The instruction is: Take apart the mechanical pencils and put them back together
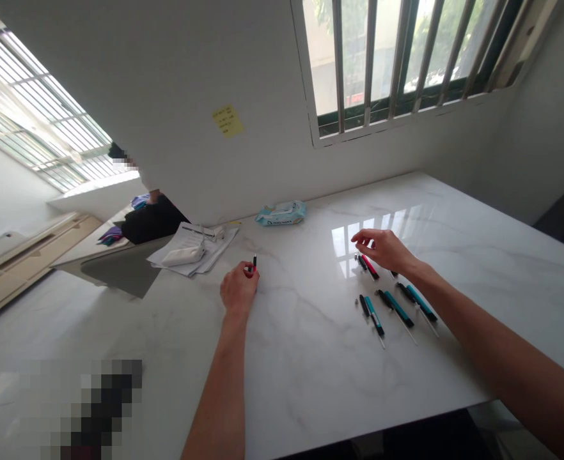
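Observation:
My left hand (238, 289) rests on the white marble table (311, 358), fingers closed round a small red and black screwdriver (254, 262) that sticks up from the fist. My right hand (382, 248) hovers over a red-handled screwdriver (369, 266) lying on the table, fingers curled loosely above it; I cannot tell whether it touches it. Three teal-handled screwdrivers (398, 308) lie in a row just in front of that hand, tips pointing toward me.
A pack of wet wipes (281, 213) lies by the wall. Papers with a white object (192, 250) sit at the left. A yellow sticky note (227, 121) is on the wall. Another person in dark clothes (150, 217) is behind the partition.

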`<state>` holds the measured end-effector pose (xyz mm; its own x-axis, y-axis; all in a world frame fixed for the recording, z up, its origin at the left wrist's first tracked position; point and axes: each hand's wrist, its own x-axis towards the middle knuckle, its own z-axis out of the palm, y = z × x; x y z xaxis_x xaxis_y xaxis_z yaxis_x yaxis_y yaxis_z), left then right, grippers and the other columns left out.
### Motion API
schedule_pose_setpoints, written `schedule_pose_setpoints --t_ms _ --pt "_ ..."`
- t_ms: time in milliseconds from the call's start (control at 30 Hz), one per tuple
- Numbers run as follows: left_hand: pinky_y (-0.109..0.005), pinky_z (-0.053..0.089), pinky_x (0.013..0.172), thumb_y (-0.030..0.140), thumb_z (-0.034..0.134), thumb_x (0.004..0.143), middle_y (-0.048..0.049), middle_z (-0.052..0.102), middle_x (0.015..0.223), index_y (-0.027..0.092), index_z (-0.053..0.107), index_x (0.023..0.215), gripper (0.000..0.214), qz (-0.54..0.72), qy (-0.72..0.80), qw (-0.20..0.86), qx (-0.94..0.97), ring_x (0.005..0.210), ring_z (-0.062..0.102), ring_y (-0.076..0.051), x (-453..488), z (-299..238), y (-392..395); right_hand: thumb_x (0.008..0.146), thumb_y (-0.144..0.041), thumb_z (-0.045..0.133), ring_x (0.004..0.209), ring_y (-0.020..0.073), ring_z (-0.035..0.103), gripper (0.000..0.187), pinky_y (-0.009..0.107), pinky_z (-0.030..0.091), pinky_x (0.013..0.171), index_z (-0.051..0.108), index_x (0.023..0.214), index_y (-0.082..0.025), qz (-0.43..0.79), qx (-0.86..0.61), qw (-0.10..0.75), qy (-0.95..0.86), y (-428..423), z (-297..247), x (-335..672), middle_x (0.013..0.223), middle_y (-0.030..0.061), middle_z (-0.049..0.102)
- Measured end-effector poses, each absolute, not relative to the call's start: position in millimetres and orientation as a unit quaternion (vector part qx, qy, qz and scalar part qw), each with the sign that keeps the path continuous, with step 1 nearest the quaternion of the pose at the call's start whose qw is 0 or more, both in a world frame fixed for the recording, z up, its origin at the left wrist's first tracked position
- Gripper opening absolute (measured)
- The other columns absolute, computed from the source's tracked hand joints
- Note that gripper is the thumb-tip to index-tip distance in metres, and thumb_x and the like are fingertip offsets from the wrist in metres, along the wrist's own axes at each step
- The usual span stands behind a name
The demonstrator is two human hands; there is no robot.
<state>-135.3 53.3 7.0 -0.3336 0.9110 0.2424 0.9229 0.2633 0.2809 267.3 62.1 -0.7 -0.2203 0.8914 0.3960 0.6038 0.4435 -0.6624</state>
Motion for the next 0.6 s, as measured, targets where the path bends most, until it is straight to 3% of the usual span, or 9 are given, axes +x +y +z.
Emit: schedule_pose_setpoints --t_ms 167,300,433,600 --pt "-0.036 0.047 0.08 0.037 0.063 0.089 -0.0039 0.08 0.097 0.03 0.073 0.101 0.017 -0.181 -0.796 0.019 -0.578 0.099 0.069 -0.03 -137 4 54 0.085 -0.021 0.067 0.099 0.0247 0.069 0.041 0.036 0.056 0.077 0.071 0.125 -0.028 0.207 -0.469 0.288 -0.809 67 -2 286 0.111 0.0064 0.076" --pt "-0.036 0.047 0.081 0.035 0.064 0.088 -0.0045 0.079 0.097 0.03 0.074 0.1 0.016 -0.175 -0.795 0.021 -0.581 0.099 0.069 -0.03 -138 3 54 0.082 -0.021 0.071 0.106 0.0259 0.066 0.057 0.036 0.054 0.08 0.064 0.137 -0.031 0.225 -0.46 0.238 -0.825 65 -1 291 0.119 0.0062 0.074" --pt "-0.036 0.048 0.081 0.034 0.064 0.088 -0.0063 0.079 0.102 0.029 0.074 0.1 0.017 -0.165 -0.796 0.028 -0.582 0.1 0.069 -0.03 -137 4 54 0.077 -0.025 0.077 0.099 0.0251 0.066 0.069 0.035 0.054 0.077 0.06 0.143 -0.034 0.243 -0.468 0.206 -0.824 62 -5 290 0.124 0.0075 0.072" --pt "-0.035 0.048 0.083 0.033 0.063 0.089 -0.0065 0.079 0.106 0.029 0.074 0.103 0.018 -0.166 -0.793 0.032 -0.586 0.102 0.068 -0.03 -137 3 54 0.076 -0.026 0.079 0.087 0.0221 0.067 0.07 0.033 0.054 0.073 0.061 0.143 -0.036 0.231 -0.482 0.187 -0.824 62 -13 288 0.116 0.0074 0.07"
